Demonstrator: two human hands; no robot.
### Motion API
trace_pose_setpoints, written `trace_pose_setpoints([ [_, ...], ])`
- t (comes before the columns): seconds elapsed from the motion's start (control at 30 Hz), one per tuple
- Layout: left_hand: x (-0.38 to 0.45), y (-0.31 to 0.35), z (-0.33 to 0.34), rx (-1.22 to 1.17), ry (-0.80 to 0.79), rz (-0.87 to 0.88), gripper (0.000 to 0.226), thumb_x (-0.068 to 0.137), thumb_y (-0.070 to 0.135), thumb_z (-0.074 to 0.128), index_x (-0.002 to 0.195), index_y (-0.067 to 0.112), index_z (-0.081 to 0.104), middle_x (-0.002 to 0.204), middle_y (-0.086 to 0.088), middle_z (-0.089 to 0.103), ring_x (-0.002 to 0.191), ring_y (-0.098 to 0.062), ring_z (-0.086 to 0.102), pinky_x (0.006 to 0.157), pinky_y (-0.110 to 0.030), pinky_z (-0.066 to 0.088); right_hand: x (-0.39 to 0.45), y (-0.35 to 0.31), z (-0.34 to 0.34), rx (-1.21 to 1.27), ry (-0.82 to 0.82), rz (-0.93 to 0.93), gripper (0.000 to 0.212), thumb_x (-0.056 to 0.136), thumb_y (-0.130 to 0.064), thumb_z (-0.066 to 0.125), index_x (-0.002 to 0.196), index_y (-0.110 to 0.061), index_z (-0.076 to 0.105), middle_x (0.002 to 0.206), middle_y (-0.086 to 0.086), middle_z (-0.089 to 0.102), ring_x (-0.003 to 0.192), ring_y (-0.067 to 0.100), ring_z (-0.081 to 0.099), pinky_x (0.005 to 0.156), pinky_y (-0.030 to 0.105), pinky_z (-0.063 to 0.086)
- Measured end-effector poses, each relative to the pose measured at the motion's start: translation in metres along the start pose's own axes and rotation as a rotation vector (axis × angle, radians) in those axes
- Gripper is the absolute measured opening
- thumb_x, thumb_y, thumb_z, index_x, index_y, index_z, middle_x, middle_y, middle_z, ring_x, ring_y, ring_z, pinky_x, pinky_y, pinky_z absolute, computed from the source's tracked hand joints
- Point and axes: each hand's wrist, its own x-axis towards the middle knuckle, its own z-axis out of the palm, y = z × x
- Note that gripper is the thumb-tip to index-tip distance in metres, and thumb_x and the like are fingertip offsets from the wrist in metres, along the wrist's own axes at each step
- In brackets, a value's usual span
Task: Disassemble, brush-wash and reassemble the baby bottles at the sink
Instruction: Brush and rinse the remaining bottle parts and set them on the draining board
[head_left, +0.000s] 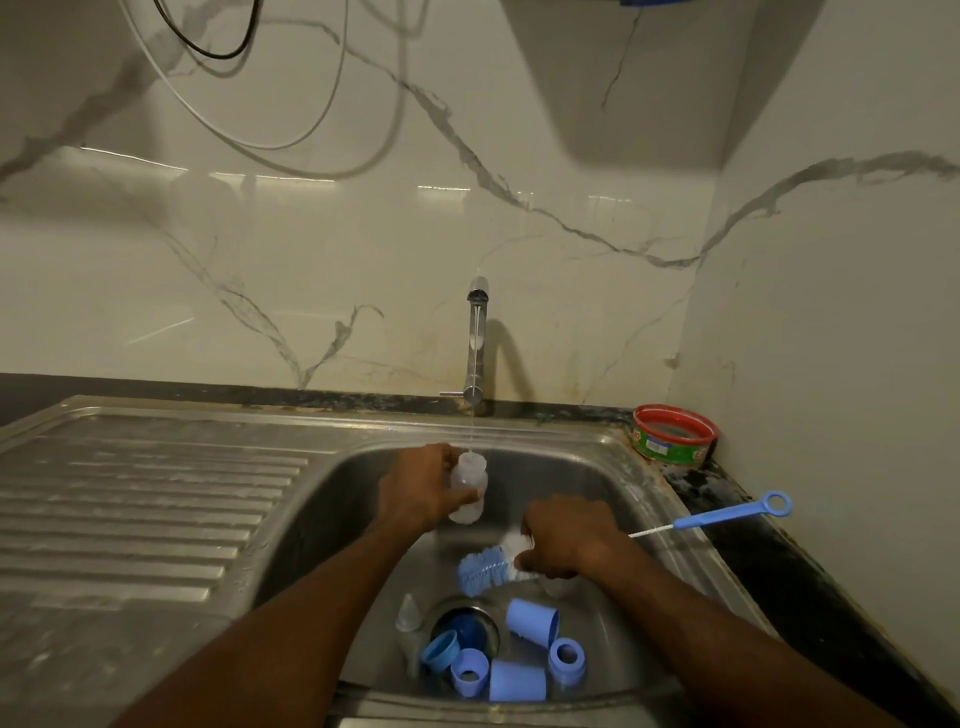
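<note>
While a thin stream runs from the tap (477, 332), the left hand (421, 488) wraps its fingers round a clear bottle (469, 488) and holds it upright with the open neck right under the water, so it looks like a fill or rinse is on. That bottle sits over the back of the sink (613, 467), close to the rear wall of the basin.

Over to the right hand (563, 540): it's curled tight around the bottle brush (485, 564), gripping near the white base of the head, blue bristles pointing left toward the bottle. My read is that the brush is being kept ready to go into the neck once there's water inside.

Down by the drain (467, 623) lie the stripped parts, well apart from the hands: a clear teat (409, 613), blue caps (532, 622) on their sides and blue collar rings (566, 659) clustered together. Parked low in the basin, they stay wet and out of the way until their turn.

On the dark counter to the right, a slim teat brush (727, 515) with a blue loop handle rests over the sink's edge, within reach. A red-rimmed tub (675, 434) stands in the corner; whether it holds soap, I can't tell. Disassembly looks done, washing under way.
</note>
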Motion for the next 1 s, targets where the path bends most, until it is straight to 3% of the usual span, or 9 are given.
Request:
trace_pose_setpoints([
  [0.13,0.0032,-0.0005,-0.0036,-0.104,0.098,0.001,0.055,0.075,0.048,0.085,0.120,0.027,0.060,0.113,0.009,0.068,0.097,-0.004,0.060,0.078,-0.019,0.047,0.0010,0.0010,-0.0008,-0.007,-0.004,-0.009,0.037,0.095,-0.048,0.062,0.121,-0.021,0.062,0.116,0.001,0.065,0.102,0.018,0.059,0.078,0.033,0.037],
  [0.23,0.0018,-0.0014,-0.0011,-0.019,0.041,-0.011,0.056,0.075,0.050,0.084,0.120,0.028,0.060,0.116,0.006,0.068,0.100,-0.007,0.061,0.080,-0.022,0.047,0.0011,0.0024,-0.0007,-0.020,-0.006,-0.022,0.040,0.094,-0.050,0.063,0.122,-0.022,0.061,0.118,0.001,0.065,0.108,0.019,0.059,0.080,0.033,0.038],
  [0.33,0.0034,-0.0009,-0.0006,-0.087,0.113,-0.025,0.056,0.076,0.049,0.084,0.121,0.026,0.060,0.114,0.007,0.068,0.099,-0.007,0.062,0.080,-0.023,0.049,0.0025,0.0028,0.0009,-0.028,-0.001,-0.017,0.041,0.093,-0.051,0.063,0.122,-0.021,0.063,0.117,0.001,0.065,0.106,0.019,0.060,0.079,0.033,0.040],
  [0.43,0.0008,-0.0014,0.0010,0.019,0.033,-0.038,0.056,0.077,0.052,0.082,0.122,0.026,0.059,0.116,0.003,0.068,0.101,-0.010,0.061,0.084,-0.026,0.050,0.0025,0.0020,-0.0003,-0.036,-0.001,-0.019,0.041,0.093,-0.051,0.064,0.121,-0.021,0.064,0.117,0.001,0.066,0.106,0.020,0.061,0.078,0.034,0.040],
  [0.53,0.0032,-0.0016,-0.0001,-0.063,0.132,-0.048,0.058,0.076,0.054,0.081,0.122,0.027,0.059,0.115,0.006,0.068,0.100,-0.009,0.062,0.081,-0.024,0.049,0.0039,0.0025,-0.0002,-0.028,-0.005,-0.011,0.040,0.093,-0.051,0.064,0.119,-0.021,0.065,0.114,0.001,0.067,0.103,0.019,0.061,0.077,0.033,0.040],
  [0.67,-0.0005,0.0003,-0.0008,0.051,0.029,-0.062,0.056,0.079,0.057,0.077,0.122,0.027,0.057,0.115,0.003,0.067,0.096,-0.008,0.057,0.080,-0.025,0.044,0.0033,0.0024,-0.0003,-0.038,-0.016,-0.012,0.042,0.092,-0.052,0.064,0.119,-0.021,0.066,0.113,0.001,0.068,0.104,0.020,0.062,0.078,0.034,0.043],
  [0.77,0.0021,0.0000,-0.0020,-0.020,0.135,-0.066,0.057,0.079,0.056,0.079,0.123,0.026,0.058,0.115,0.005,0.068,0.099,-0.009,0.060,0.078,-0.023,0.044,0.0032,0.0018,-0.0020,-0.045,-0.010,-0.008,0.041,0.093,-0.052,0.064,0.119,-0.021,0.065,0.113,0.001,0.067,0.103,0.019,0.062,0.077,0.033,0.042],
  [0.87,0.0011,-0.0007,-0.0022,0.059,0.058,-0.041,0.058,0.077,0.061,0.077,0.121,0.027,0.058,0.115,0.004,0.068,0.100,-0.010,0.061,0.082,-0.027,0.048,0.0017,0.0031,-0.0023,-0.042,-0.014,-0.015,0.043,0.093,-0.052,0.063,0.122,-0.021,0.063,0.116,0.001,0.067,0.107,0.020,0.061,0.079,0.034,0.040],
  [1.0,0.0024,0.0011,-0.0050,-0.017,0.173,-0.014,0.059,0.076,0.056,0.081,0.123,0.027,0.060,0.115,0.005,0.070,0.101,-0.012,0.064,0.082,-0.028,0.052,0.0022,0.0037,-0.0021,-0.043,-0.013,-0.010,0.044,0.092,-0.053,0.064,0.123,-0.022,0.063,0.114,0.001,0.067,0.107,0.020,0.061,0.079,0.035,0.041],
])
